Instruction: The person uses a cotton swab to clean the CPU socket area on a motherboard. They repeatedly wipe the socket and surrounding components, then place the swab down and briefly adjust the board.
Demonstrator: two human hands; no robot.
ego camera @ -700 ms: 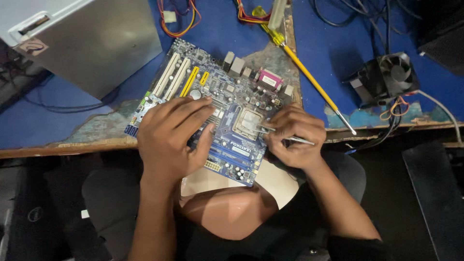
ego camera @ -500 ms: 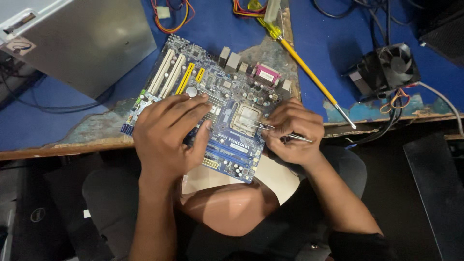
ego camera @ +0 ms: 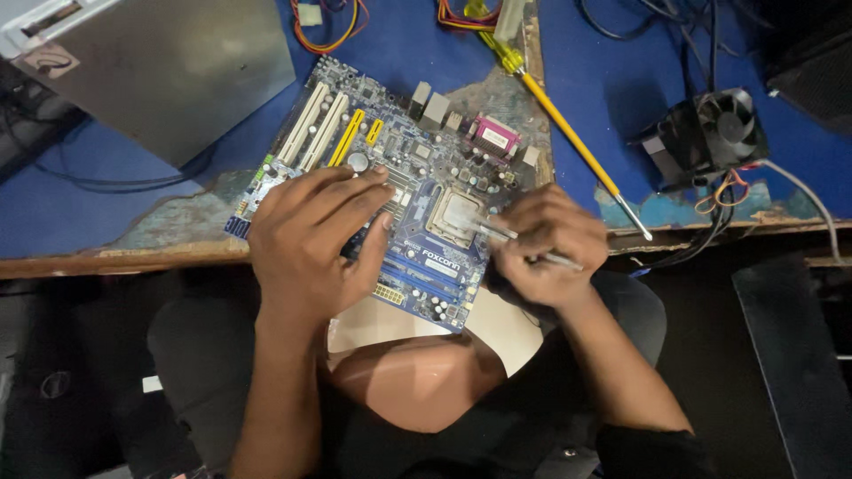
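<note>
A blue computer motherboard lies tilted on the blue table top, its near corner hanging over the table edge above my lap. My left hand rests flat on the board's left half, fingers spread toward the middle. My right hand is closed around a thin metal tool, whose tip points at the square silver processor socket near the board's centre. White and yellow expansion slots run along the far left part of the board.
A yellow-handled screwdriver lies diagonally to the right of the board. A black cooling fan with coloured wires sits at the right. A grey metal computer case fills the upper left. Cables trail along the far edge. The worn wooden table edge runs across.
The view has shifted slightly. Both hands stay on the board, and the right hand's tool has edged closer to the processor socket.
</note>
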